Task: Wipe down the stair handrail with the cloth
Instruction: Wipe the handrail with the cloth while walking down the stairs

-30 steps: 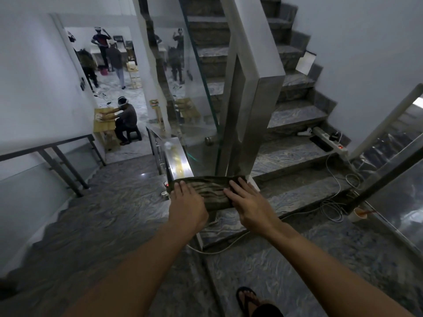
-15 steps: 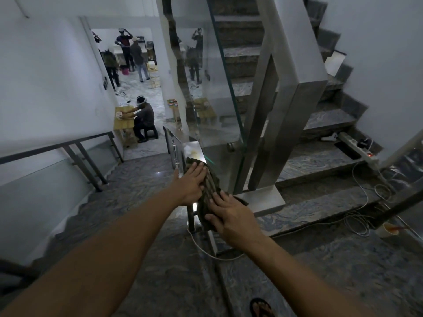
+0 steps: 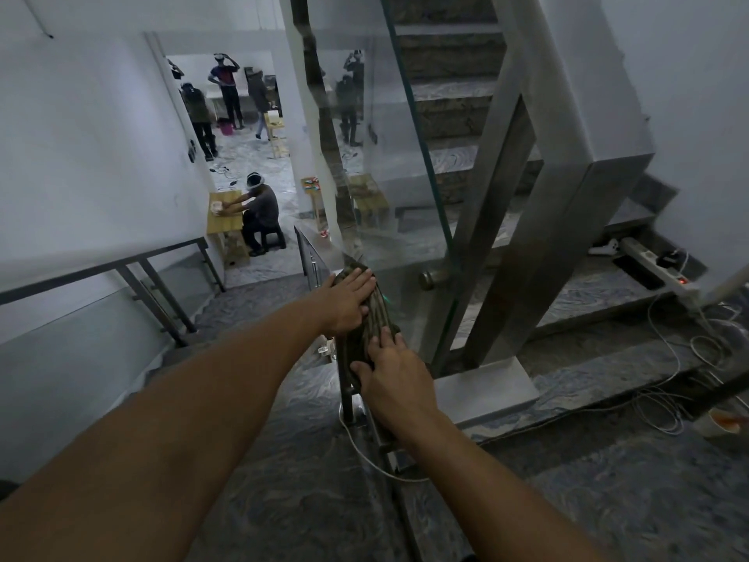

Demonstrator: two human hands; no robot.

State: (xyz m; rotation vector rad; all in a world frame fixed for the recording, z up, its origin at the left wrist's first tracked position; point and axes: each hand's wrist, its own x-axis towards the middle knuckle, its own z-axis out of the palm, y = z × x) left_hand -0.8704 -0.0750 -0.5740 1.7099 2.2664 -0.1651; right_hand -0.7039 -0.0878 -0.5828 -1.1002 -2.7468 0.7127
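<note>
- Cloth [image 3: 375, 318], a dark olive, ribbed and bunched piece of fabric, lies draped over the top of the flat steel stair handrail [image 3: 314, 253], just before the edge of the clear glass panel [image 3: 405, 196] that stands beside the rail.
- Handrail itself goes down and away from the cloth toward the lower landing; only a short bare part of it shows beyond the cloth, the rest is covered.
- Risk, as I judge it: the cloth is folded into a thick narrow strip, so it may roll or slide off the side of the rail if the two hands push in different directions, and then it would fall onto the grey marbled steps below the rail.
- Second risk: a white cable [image 3: 364, 452] loops on the floor near the foot of the rail post, close to where the person stands; a step forward along the rail could catch it.
- Third risk: pressing hard near the glass panel could bring the knuckles against its edge.
- Left hand [image 3: 348, 302] lies flat on the far end of the cloth, its fingers [image 3: 362, 279] stretched out and nearly together, pressing and not gripping.
- Right hand [image 3: 389, 383] rests on the near end of the cloth, fingers slightly bent and spread, tips on the fabric; whether the thumb hooks under the cloth I cannot tell.
</note>
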